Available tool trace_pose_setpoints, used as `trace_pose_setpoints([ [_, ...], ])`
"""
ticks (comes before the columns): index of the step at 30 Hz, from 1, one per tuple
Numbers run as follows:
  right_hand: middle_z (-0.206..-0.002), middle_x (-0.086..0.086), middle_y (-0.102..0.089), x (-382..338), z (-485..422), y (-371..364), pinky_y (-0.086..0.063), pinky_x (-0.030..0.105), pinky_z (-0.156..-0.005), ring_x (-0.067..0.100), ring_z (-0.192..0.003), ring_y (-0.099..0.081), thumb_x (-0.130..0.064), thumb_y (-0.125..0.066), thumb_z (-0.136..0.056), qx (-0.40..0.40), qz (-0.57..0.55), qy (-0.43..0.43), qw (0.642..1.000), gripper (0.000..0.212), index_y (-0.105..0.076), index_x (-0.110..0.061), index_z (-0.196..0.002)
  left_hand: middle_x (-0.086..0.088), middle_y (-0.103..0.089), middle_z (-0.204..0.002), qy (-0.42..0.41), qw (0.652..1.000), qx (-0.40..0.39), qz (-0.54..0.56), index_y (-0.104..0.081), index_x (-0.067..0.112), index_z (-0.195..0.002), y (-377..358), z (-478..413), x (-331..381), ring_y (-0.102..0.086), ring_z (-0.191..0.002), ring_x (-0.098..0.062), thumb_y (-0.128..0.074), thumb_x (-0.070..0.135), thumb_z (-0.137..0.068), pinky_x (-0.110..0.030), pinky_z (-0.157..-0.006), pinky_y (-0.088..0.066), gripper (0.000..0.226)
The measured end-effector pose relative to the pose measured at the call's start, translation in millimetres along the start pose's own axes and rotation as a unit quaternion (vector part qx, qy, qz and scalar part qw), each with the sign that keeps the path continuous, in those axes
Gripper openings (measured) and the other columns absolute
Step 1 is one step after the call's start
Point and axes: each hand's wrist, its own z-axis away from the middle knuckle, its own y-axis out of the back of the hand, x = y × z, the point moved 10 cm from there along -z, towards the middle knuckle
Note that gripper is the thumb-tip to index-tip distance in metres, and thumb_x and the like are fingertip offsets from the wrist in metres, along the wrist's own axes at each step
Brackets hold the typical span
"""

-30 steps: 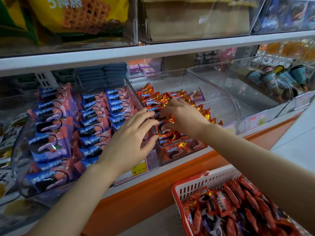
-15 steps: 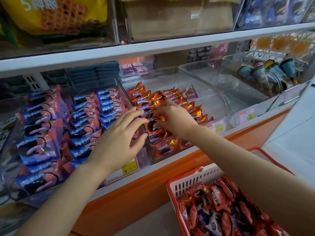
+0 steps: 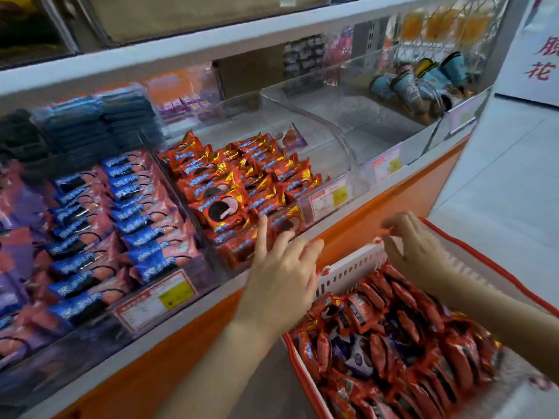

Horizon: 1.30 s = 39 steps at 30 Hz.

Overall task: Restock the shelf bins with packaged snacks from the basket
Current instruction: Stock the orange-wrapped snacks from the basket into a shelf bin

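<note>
Head camera: left hand [image 3: 281,273], fingers [image 3: 261,234] spread, beside the bin [image 3: 329,157]; right hand [image 3: 414,249], loosely curled, above the basket [image 3: 348,272]; both empty. Snack packs [image 3: 402,337] heaped in the basket look light and slippery, so pinching a sealed edge seems best.

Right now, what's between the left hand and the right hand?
In the head view, the white slotted end wall of the basket lies between the left hand and the right hand, with the orange shelf front behind it.
</note>
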Motion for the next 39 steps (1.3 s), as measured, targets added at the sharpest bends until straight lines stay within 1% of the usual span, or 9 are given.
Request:
trace_pose_setpoints([
  [3,-0.105,0.012,-0.06,49.0,49.0,-44.5,-0.054,0.042,-0.077,0.033,-0.092,-0.063,-0.002,-0.065,-0.082,-0.152,0.08,-0.038,0.984,0.028,-0.059,-0.006,-0.109,0.0,-0.07,-0.104,-0.049,0.999,-0.015,0.013,-0.07,0.016,-0.109,-38.4,1.2,30.1,-0.062,-0.11,-0.022,-0.057,0.018,-0.083,-0.051,-0.113,-0.027,0.029],
  [6,-0.14,0.009,-0.041,89.5,94.2,-90.2,-0.036,0.04,-0.108,0.029,-0.129,-0.041,-0.014,-0.048,-0.094,-0.285,0.121,-0.095,0.946,0.049,-0.036,-0.01,-0.141,0.0,-0.071,-0.106,-0.071,0.995,-0.059,0.049,-0.071,0.017,-0.108,-84.4,3.4,52.8,-0.064,-0.108,-0.019,-0.077,0.018,-0.071,-0.044,-0.106,-0.033,0.038],
  [10,-0.154,0.007,-0.017,120.1,118.8,-122.0,-0.024,0.041,-0.114,0.029,-0.14,-0.021,-0.022,-0.047,-0.093,-0.353,0.126,-0.175,0.911,0.066,-0.015,-0.017,-0.15,-0.007,-0.044,-0.146,-0.039,0.976,-0.21,0.048,-0.046,0.015,-0.139,-151.8,12.5,52.8,-0.03,-0.141,-0.026,-0.055,0.01,-0.089,-0.039,-0.118,-0.002,0.051],
  [13,-0.153,0.01,-0.016,130.0,125.5,-136.2,-0.033,0.044,-0.108,0.034,-0.135,-0.031,-0.016,-0.056,-0.087,-0.372,0.096,-0.212,0.899,0.075,-0.013,-0.019,-0.149,-0.006,-0.024,-0.156,-0.034,0.96,-0.276,0.038,-0.03,0.017,-0.148,-188.8,22.2,47.4,-0.004,-0.147,-0.024,-0.042,0.006,-0.094,-0.038,-0.119,0.007,0.057],
  [18,-0.149,0.015,-0.018,142.2,133.0,-132.2,-0.05,0.036,-0.086,0.034,-0.121,-0.051,0.004,-0.047,-0.087,-0.34,0.067,-0.296,0.89,0.066,-0.016,-0.008,-0.144,-0.002,-0.004,-0.161,0.028,0.94,-0.335,0.06,-0.013,0.022,-0.152,-223.1,33.3,36.2,-0.004,-0.147,-0.022,-0.037,-0.007,-0.092,-0.034,-0.118,-0.005,0.071],
  [22,-0.148,0.015,-0.024,149.9,138.6,-126.9,-0.046,0.037,-0.077,0.035,-0.112,-0.057,-0.006,-0.047,-0.096,-0.312,0.054,-0.349,0.882,0.057,-0.017,-0.008,-0.145,-0.008,-0.019,-0.156,0.037,0.952,-0.304,0.024,-0.015,0.014,-0.152,-232.4,22.4,40.4,-0.011,-0.145,-0.026,-0.042,-0.007,-0.092,-0.036,-0.118,-0.008,0.069],
  [27,-0.141,0.017,-0.029,149.1,133.5,-125.4,-0.047,0.035,-0.082,0.034,-0.114,-0.056,-0.024,-0.062,-0.091,-0.342,0.065,-0.339,0.874,0.062,-0.024,-0.005,-0.136,-0.01,-0.04,-0.139,0.025,0.944,-0.326,-0.044,-0.049,0.011,-0.129,-242.8,24.4,49.0,-0.031,-0.133,-0.029,-0.047,0.0,-0.092,-0.039,-0.115,-0.018,0.039],
  [33,-0.131,0.016,-0.04,147.5,121.8,-128.7,-0.042,0.034,-0.063,0.036,-0.102,-0.061,-0.006,-0.055,-0.091,-0.33,0.069,-0.345,0.876,0.047,-0.029,-0.007,-0.129,-0.001,-0.046,-0.14,0.044,0.948,-0.314,0.015,-0.041,0.017,-0.137,-240.2,36.6,48.7,-0.035,-0.132,-0.02,-0.044,0.006,-0.096,-0.032,-0.113,-0.019,0.042],
  [39,-0.142,0.012,-0.033,132.5,124.1,-109.5,-0.033,0.023,-0.047,0.03,-0.089,-0.063,-0.009,-0.047,-0.093,-0.308,0.042,-0.318,0.896,0.057,-0.023,-0.011,-0.144,0.013,-0.043,-0.138,0.128,0.95,-0.251,0.133,-0.04,0.029,-0.133,-213.3,46.7,38.1,-0.032,-0.131,-0.008,-0.044,0.028,-0.099,-0.025,-0.112,-0.019,0.034],
])
